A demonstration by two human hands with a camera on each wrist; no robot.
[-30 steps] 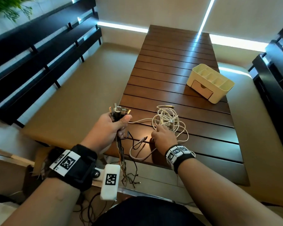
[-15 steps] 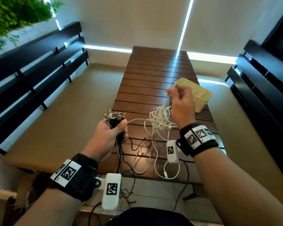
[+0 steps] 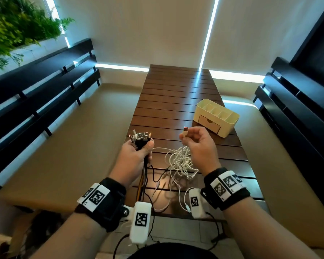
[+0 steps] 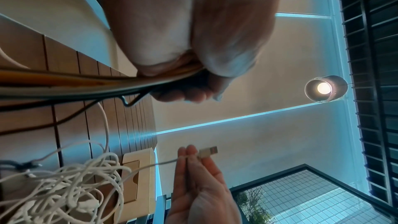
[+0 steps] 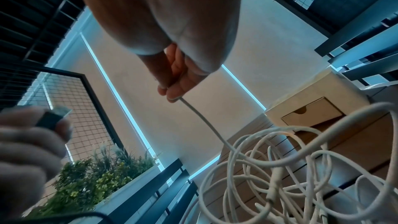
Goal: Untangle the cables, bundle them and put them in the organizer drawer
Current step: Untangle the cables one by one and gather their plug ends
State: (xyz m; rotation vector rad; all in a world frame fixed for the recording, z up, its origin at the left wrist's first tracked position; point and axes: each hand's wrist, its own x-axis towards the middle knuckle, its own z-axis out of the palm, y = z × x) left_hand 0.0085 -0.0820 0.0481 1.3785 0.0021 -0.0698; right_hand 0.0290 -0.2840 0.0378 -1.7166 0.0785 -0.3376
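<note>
My left hand [image 3: 145, 146] grips a bunch of dark cable ends [image 3: 138, 137], plugs pointing up, with their cords hanging past the table's front edge. My right hand [image 3: 185, 136] pinches the USB plug [image 3: 185, 131] of a white cable between thumb and fingertips, a little above the table. That cable runs down into a white tangle [image 3: 180, 161] lying on the slatted wooden table [image 3: 172, 101]. The left wrist view shows the same plug [image 4: 207, 152] and tangle [image 4: 64, 185]. The cream organizer [image 3: 230, 119] stands at the right, its drawer [image 3: 209, 124] closed.
Padded benches flank the table on both sides, backed by dark slatted rails [image 3: 36, 90]. Green plants [image 3: 17, 25] sit at the upper left. Loose thin cable ends [image 3: 158, 186] lie near the front edge. A lamp [image 4: 324, 88] hangs overhead.
My right hand left the white tangle, rose with one cable end, and now holds it lower and nearer the left hand. The left hand kept its grip on the bunch.
</note>
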